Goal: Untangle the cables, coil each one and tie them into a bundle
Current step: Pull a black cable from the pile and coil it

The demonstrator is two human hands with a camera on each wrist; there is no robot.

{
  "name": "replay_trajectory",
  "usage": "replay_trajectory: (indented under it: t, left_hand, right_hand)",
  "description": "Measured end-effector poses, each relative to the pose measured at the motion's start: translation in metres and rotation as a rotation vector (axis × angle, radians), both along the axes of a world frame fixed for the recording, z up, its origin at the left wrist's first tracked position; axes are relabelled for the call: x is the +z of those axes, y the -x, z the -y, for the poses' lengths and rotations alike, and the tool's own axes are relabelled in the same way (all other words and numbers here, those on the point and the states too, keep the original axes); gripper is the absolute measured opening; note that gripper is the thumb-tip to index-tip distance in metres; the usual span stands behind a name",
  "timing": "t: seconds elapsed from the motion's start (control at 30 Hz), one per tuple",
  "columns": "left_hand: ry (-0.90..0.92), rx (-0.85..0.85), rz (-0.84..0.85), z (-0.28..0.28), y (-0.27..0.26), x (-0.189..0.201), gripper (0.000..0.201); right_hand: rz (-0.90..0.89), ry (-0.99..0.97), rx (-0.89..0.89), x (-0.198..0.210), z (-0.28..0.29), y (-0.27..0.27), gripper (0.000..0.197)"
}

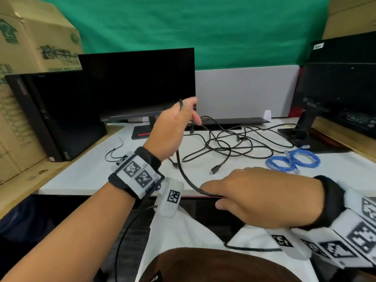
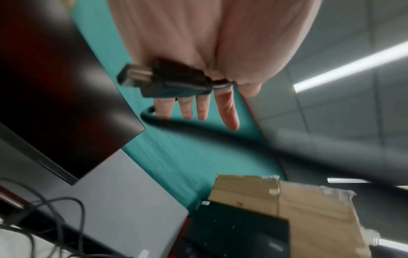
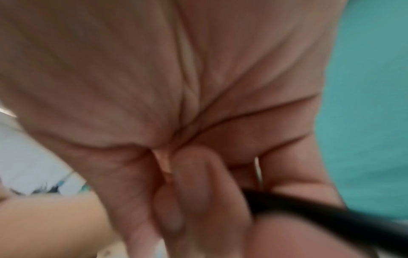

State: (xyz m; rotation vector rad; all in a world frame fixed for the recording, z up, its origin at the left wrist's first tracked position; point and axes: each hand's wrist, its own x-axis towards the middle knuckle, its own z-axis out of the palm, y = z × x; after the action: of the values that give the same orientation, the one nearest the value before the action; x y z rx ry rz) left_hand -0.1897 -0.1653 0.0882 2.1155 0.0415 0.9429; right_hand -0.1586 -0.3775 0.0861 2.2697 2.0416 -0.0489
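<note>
- You are at the coiling step for one black cable [image 1: 184, 171]: it runs from your raised left hand [image 1: 173, 131] down in a smooth curve to your right hand [image 1: 262, 198] at the near table edge.
- Your left hand pinches the cable just behind its plug [image 2: 167, 78] with thumb against palm; the other fingers [image 2: 229, 111] stay straight and spread.
- Your right hand is curled round the cable, the cord passing under the fingers.
- Next move, by my judgement: bring the right hand's length up to the left to form a loop, keeping the loops even.
- The cable looks like a thick, smooth, rubbery cord with a flat metal-tipped plug, stiff enough to spring back.
- The other black cables [image 1: 234, 143] lie in a loose tangle in the middle of the white table [image 1: 85, 176].
- The blue cable [image 1: 293, 160] already sits coiled at the right, apart from the tangle.
</note>
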Motion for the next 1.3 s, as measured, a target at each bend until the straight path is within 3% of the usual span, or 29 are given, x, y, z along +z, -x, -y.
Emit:
replay_trajectory:
  t: [0.07, 0.13, 0.23, 0.3, 0.37, 0.47, 0.6, 0.73, 1.07, 1.2, 1.3]
  left_hand:
    - [-0.114, -0.006, -0.094, 0.004, -0.001, -0.011, 0.058]
    - [-0.136, -0.143, -0.191, 0.013, 0.002, -0.021, 0.062]
    - [-0.008, -0.426, -0.315, 0.032, 0.007, -0.022, 0.07]
    - [0.164, -0.599, -0.358, 0.044, 0.009, -0.014, 0.078]
    - [0.322, -0.75, -0.359, 0.053, 0.012, -0.006, 0.082]
    - [0.444, -0.815, -0.323, 0.058, 0.015, 0.0, 0.084]
    - [0.464, -0.835, -0.35, 0.057, 0.018, 0.004, 0.087]
    - [0.533, -0.798, -0.403, 0.056, 0.019, 0.004, 0.078]
    - [0.679, -0.719, -0.3, 0.057, 0.02, 0.005, 0.052]
    - [0.749, -0.829, -0.197, 0.061, 0.019, 0.005, 0.046]
    - [0.714, -0.914, -0.173, 0.064, 0.021, 0.005, 0.043]
  right_hand:
    - [0.031, -0.173, 0.083, 0.015, 0.004, 0.001, 0.015]
    - [-0.076, -0.433, 0.142, 0.029, 0.007, -0.008, 0.02]
    - [-0.364, -0.752, 0.23, 0.037, 0.009, -0.032, 0.013]
    - [-0.524, -0.855, 0.148, 0.03, 0.004, -0.048, 0.012]
    - [-0.729, -0.825, 0.072, 0.019, -0.002, -0.055, 0.02]
    - [-0.912, -0.802, 0.058, 0.009, -0.011, -0.054, 0.029]
    - [-0.934, -0.928, 0.049, 0.007, -0.015, -0.054, 0.031]
    - [-0.989, -1.015, -0.019, 0.007, -0.019, -0.05, 0.031]
    - [-1.136, -0.973, -0.159, 0.009, -0.019, -0.064, 0.028]
    - [-1.136, -0.847, -0.175, 0.006, -0.017, -0.068, 0.032]
    - [-1.099, -0.883, -0.19, 0.007, -0.017, -0.068, 0.027]
